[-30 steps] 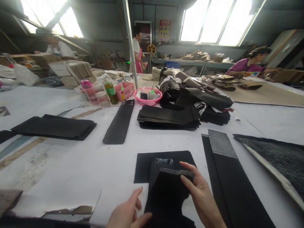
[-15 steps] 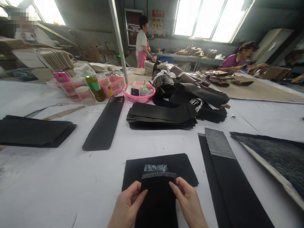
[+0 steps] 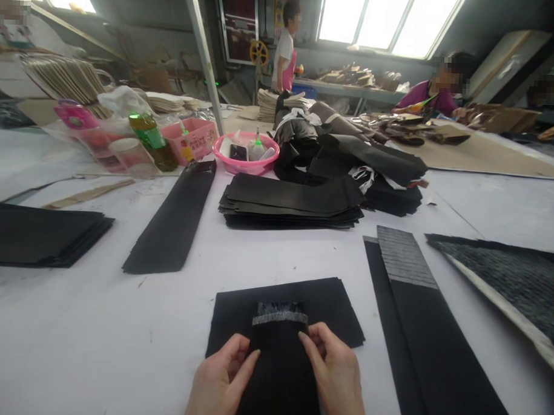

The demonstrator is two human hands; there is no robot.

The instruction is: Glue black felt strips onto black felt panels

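My left hand (image 3: 225, 375) pinches the left edge of a black fabric strip (image 3: 278, 371), thumb on top. On the opposite edge, my right hand (image 3: 332, 370) grips the same strip between thumb and fingers. A grey band runs along the strip's far end. Just beyond that end, a shiny, wet-looking patch (image 3: 280, 307) shows. Beneath lies a flat black sheet (image 3: 328, 306) on the white table (image 3: 172, 343). To the right rest long black strips (image 3: 436, 334), the upper one with a grey lined end.
Black piece stacks (image 3: 290, 202) (image 3: 35, 235) and a single black piece (image 3: 171, 222) lie around. Farther back are a pink basin (image 3: 246, 164), a green-labelled bottle (image 3: 154, 143), a pink box (image 3: 193, 138) and heaped dark cloth (image 3: 365, 156). Several people work beyond.
Both hands and the strip have shifted slightly left in view. The strip's grey-banded end now sits closer to the shiny patch, less of which shows. The camera view has tilted down a little.
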